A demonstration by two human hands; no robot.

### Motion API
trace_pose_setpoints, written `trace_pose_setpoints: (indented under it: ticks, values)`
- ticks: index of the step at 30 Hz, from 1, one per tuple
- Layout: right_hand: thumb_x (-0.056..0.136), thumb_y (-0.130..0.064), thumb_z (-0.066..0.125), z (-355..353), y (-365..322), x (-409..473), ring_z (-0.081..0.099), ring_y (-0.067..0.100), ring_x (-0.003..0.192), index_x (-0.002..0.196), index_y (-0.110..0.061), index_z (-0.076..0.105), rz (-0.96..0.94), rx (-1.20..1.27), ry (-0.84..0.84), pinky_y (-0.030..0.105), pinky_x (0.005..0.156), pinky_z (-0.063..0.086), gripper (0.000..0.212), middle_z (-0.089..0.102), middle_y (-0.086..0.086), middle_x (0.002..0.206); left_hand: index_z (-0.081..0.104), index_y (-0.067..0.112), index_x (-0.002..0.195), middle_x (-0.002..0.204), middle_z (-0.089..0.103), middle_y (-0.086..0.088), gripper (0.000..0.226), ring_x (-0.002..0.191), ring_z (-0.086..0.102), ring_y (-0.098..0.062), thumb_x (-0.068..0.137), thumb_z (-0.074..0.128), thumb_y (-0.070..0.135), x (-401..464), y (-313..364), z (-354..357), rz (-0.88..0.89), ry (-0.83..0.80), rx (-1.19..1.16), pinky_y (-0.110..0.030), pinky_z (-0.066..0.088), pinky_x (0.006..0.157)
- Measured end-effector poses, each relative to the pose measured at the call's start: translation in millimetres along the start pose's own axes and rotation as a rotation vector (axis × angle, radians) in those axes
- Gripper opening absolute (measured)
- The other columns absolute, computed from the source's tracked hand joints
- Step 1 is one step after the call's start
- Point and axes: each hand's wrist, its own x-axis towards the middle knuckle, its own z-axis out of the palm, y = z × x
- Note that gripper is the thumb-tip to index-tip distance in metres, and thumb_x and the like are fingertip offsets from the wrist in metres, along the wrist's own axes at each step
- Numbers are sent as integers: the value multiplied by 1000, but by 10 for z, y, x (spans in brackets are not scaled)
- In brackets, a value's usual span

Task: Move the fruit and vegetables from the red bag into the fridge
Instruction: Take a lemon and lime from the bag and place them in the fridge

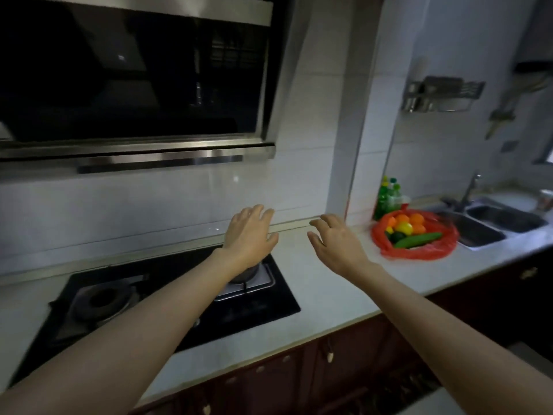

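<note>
A red plastic bag (pixel 437 248) lies open on the white counter at the right, beside the sink. Inside it I see oranges (pixel 416 218), a yellow lemon (pixel 404 227), a long green cucumber (pixel 417 240) and a dark green fruit (pixel 398 236). My left hand (pixel 250 235) hovers over the hob's right burner, fingers relaxed and empty. My right hand (pixel 336 242) is stretched out above the counter, left of the bag and apart from it, fingers spread, holding nothing. No fridge is in view.
A black gas hob (pixel 254 307) sits in the counter (pixel 314 289) under a dark extractor hood (pixel 134 79). Green bottles (pixel 387 196) stand behind the bag. A steel double sink (pixel 490 224) with a tap is at the far right. Dark cabinets run below.
</note>
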Motion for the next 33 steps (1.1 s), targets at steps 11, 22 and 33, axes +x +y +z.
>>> trace_pose_setpoints:
  ticks: [11,22,33]
  values:
    - [97,-27,44,138,1501,210,43,33,119,124,-4,53,318,-131,28,37,103,29,37,54,16,121,35,14,140,145,35,-8,52,130,32,-27,94,42,38,1420,702,1132,231,-99,-122,-37,25,107]
    - [99,-28,39,86,3163,-622,37,26,127,132,-7,49,605,-161,42,32,107,25,40,51,11,129,38,14,138,144,38,-10,53,131,34,-29,92,46,38,2139,2271,2265,412,-194,-157,-40,29,107]
    - [100,-29,39,-162,4926,-1129,34,29,132,135,-5,46,667,-49,-49,41,109,32,43,46,13,135,45,10,134,138,44,-13,51,126,40,-33,90,52,36,2420,3732,3031,392,-273,-192,-43,34,102]
